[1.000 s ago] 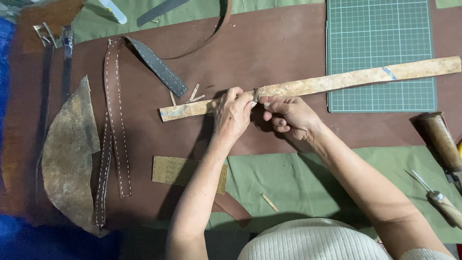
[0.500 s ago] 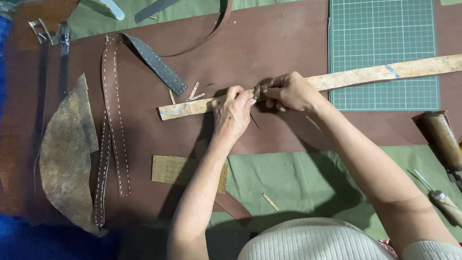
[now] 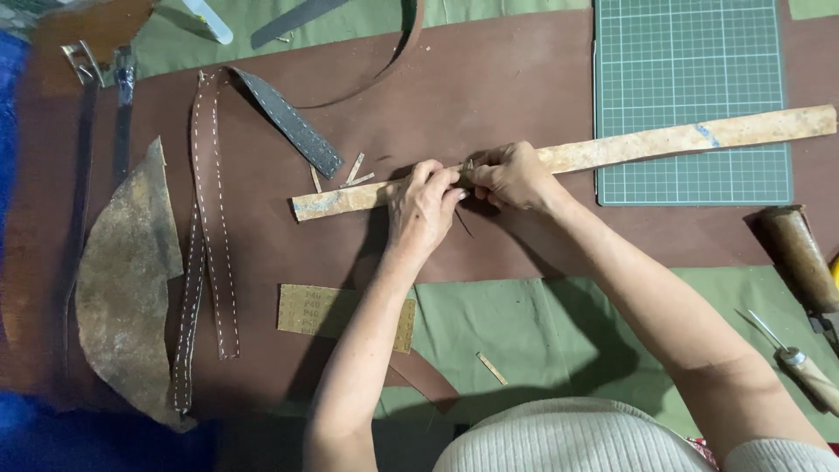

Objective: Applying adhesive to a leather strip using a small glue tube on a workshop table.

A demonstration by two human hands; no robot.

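A worktable is covered by one large sheet of dark brown leather (image 3: 489, 79), with olive green cloth (image 3: 542, 332) showing at the near and far edges. One green cutting mat with a white grid (image 3: 690, 61) lies at the upper right. One long, narrow strip of mottled tan leather (image 3: 664, 140) runs slantwise from the middle of the brown sheet up across the mat's lower part. One rough, curved piece of weathered tan hide (image 3: 122, 280) lies at the left, and beside it one doubled brown strap with white stitching (image 3: 210, 236) whose upper end turns into a grey perforated tail. One rectangle of tan sandpaper (image 3: 341, 315) lies near the left forearm. At the right edge sit one brown cylindrical mallet head (image 3: 800, 253) and one awl with a pale wooden handle (image 3: 808, 371). Three small pale offcuts (image 3: 354, 170) lie above the strip's left part, and one more sliver rests on the green cloth. The left hand (image 3: 424, 205) presses on the tan strip with its fingers curled, thumb and forefinger pinching the edge. The right hand (image 3: 511, 175) is closed, fingertips pinching something small against the strip right beside the left hand; what it is cannot be made out.
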